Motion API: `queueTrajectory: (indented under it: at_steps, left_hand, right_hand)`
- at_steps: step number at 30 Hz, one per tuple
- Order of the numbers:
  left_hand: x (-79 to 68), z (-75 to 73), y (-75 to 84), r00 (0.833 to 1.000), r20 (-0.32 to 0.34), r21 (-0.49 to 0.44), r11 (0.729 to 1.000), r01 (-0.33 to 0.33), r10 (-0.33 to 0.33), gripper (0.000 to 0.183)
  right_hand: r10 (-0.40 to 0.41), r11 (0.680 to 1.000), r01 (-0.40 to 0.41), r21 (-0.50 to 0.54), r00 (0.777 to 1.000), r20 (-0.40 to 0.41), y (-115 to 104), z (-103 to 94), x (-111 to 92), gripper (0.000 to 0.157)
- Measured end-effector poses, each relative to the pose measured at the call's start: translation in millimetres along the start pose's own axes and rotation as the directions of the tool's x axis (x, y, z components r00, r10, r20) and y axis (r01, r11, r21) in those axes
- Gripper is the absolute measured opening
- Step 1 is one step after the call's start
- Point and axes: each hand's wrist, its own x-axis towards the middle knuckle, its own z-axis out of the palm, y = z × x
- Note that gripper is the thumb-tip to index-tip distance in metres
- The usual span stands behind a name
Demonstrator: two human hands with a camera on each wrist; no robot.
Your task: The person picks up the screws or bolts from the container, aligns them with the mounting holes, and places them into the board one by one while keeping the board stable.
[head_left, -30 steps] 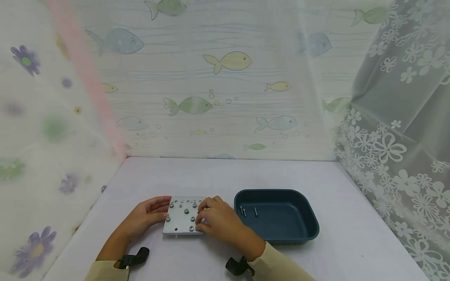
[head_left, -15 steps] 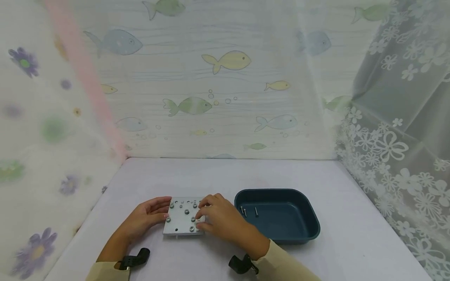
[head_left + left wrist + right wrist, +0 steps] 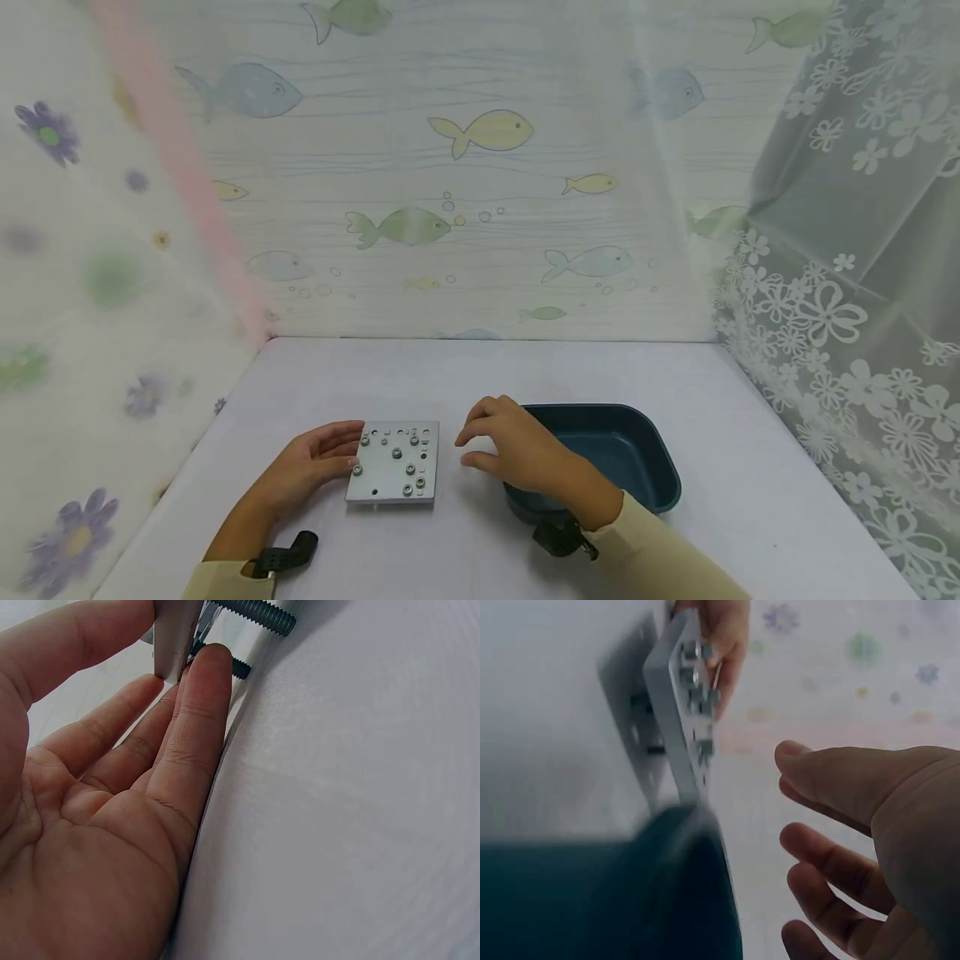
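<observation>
A square silver metal plate (image 3: 386,477) stands raised over the white table, with several socket head screws (image 3: 397,453) in its holes. Threaded screw shanks (image 3: 262,615) stick out beneath it in the left wrist view. My left hand (image 3: 309,457) holds the plate's left edge, thumb at the top side and fingers reaching underneath. To the right, my right hand (image 3: 521,446) is in the air with fingers loosely bent and nothing between them. It overlaps the left side of a dark blue tray (image 3: 626,458), hiding the part where small screws lay.
The white tabletop (image 3: 420,375) runs back to a curtain (image 3: 480,192) printed with fish. A lace curtain (image 3: 832,333) hangs on the right and a flowered one (image 3: 142,317) on the left. Black wrist cameras (image 3: 288,557) sit at both cuffs.
My right hand has let go near the plate's right side and moved right to the tray. A screw head now shows near the plate's lower right corner. The left hand stays in place.
</observation>
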Motion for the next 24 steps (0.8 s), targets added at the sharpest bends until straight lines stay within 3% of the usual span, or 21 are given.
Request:
queueTrajectory:
  at_steps: [5,13,24]
  left_hand:
    - [-0.2,-0.4,-0.7,1.0,0.004,-0.018,1.0,0.007,-0.007,0.075]
    - [0.2,-0.5,-0.2,1.0,0.007,-0.031,1.0,0.003,-0.002,0.074]
    - [0.7,-0.5,-0.9,1.0,-0.001,-0.027,1.0,0.01,-0.01,0.074]
  right_hand:
    - [0.025,0.998,-0.027,0.06,0.999,0.042,21,-11.5,-6,0.018]
    - [-0.016,0.973,-0.01,0.232,0.994,0.113,55,-27.5,-13,0.019]
    - [-0.014,0.965,-0.057,0.255,0.964,0.267,88,-28.9,-8,0.021]
